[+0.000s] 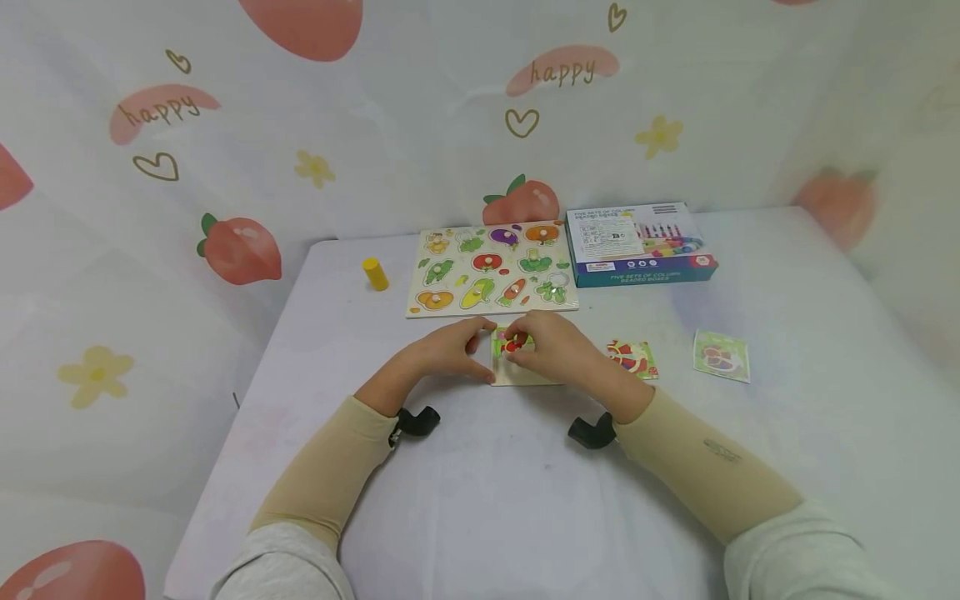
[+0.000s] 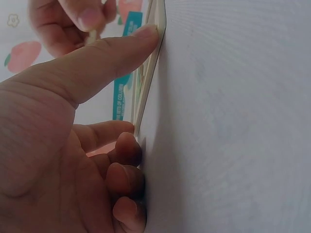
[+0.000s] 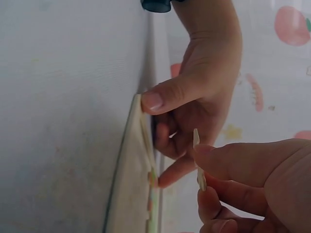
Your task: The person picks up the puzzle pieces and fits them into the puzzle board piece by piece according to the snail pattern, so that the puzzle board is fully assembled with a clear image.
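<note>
A small wooden puzzle board (image 1: 527, 377) lies on the table in front of the person. My left hand (image 1: 450, 348) holds its left edge, thumb at the near corner and index finger at the far one; the other fingers curl beside it in the left wrist view. Above the board, my right hand (image 1: 558, 346) pinches a thin wooden puzzle piece (image 3: 201, 178) between thumb and fingers. Only the piece's edge shows in the right wrist view. Part of a red and green picture on the board is visible; the right hand hides the rest.
Right of the board lie a red and green puzzle piece group (image 1: 633, 358) and a square picture puzzle (image 1: 722, 357). Behind stand a vegetable peg puzzle (image 1: 491, 275), a bead-set box (image 1: 641, 244) and a yellow cylinder (image 1: 376, 274). A patterned cloth hangs at the back.
</note>
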The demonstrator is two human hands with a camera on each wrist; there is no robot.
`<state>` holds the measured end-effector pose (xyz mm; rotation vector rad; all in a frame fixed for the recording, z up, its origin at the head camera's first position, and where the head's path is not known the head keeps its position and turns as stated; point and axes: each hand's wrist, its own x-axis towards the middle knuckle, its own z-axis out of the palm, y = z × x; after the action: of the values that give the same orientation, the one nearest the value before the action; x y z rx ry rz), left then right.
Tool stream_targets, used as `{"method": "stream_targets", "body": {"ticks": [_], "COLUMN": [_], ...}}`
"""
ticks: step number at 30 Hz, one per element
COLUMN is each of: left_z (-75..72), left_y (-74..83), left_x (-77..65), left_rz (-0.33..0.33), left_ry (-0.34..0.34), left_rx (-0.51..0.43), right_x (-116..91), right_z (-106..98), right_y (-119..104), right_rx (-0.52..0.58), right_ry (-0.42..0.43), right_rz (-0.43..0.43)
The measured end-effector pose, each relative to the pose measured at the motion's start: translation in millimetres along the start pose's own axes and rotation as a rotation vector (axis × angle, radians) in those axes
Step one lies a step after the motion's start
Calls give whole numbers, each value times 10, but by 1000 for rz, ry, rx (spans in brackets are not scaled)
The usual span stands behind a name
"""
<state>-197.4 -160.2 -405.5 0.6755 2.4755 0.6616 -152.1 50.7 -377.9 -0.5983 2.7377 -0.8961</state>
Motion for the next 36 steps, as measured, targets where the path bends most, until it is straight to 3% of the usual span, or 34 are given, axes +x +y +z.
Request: {"method": "stream_targets", "body": {"ticks": [17,36], "left_z": [7,6], "left_y": [0,5], "left_x": [-9,2], "left_rz": [-13,5], "left_ry": [0,9], "left_rx": [-17,0], "right_x": [122,165], "right_z": [184,261], "right_y": [174,275], "right_rx": [-19,-6], "right_ry": [-32,15], "right_rz": [32,24]}}
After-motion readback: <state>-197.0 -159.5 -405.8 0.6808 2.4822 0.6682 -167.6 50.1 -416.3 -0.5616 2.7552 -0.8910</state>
